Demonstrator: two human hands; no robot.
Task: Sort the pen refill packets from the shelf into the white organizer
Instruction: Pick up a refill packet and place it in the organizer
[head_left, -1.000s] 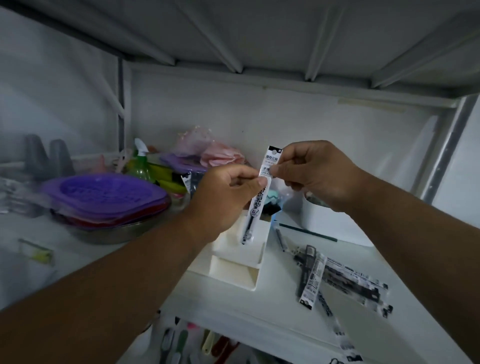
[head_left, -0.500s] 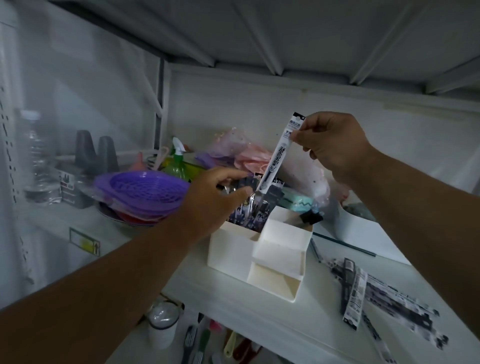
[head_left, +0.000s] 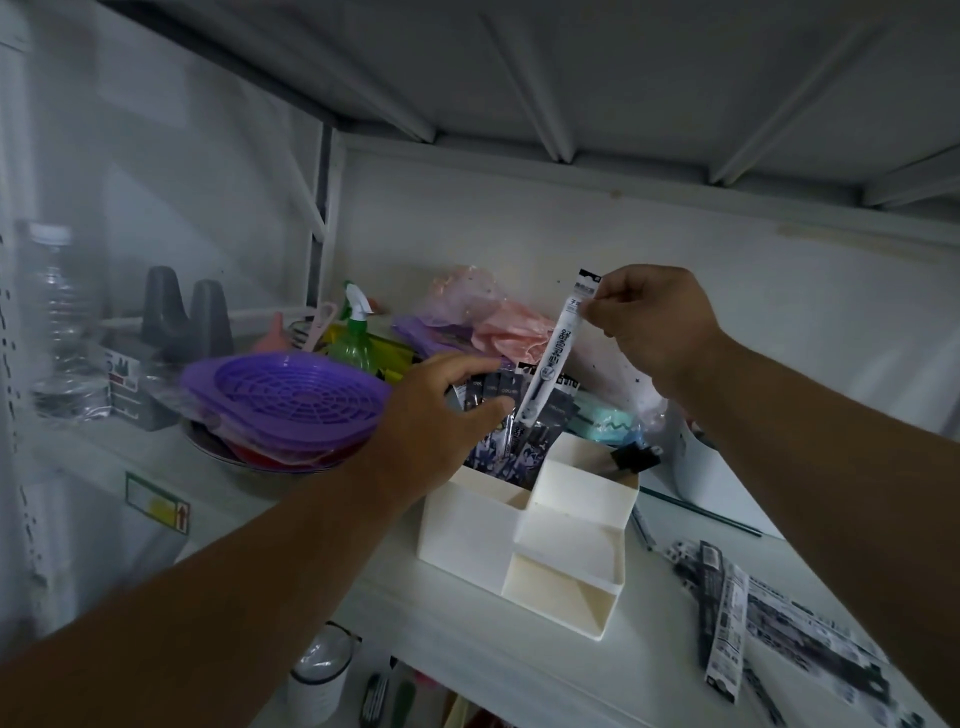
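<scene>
On the left of the shelf (head_left: 322, 582) a purple basket (head_left: 291, 400) sits on a pile of dishes with a green spray bottle (head_left: 355, 332) behind it, and the left hand (head_left: 441, 415) reaches in beside it, fingers spread and loosely bent against the dark packets (head_left: 498, 415) standing in the tall back compartment of the white organizer (head_left: 467, 525), gripping nothing that can be made out. Just right of that, the right hand (head_left: 649, 322) pinches the top of a long refill packet (head_left: 553, 353) between thumb and fingertips, the packet tilted with its lower end among those packets. Further right, loose packets (head_left: 727, 618) lie flat on the shelf.
</scene>
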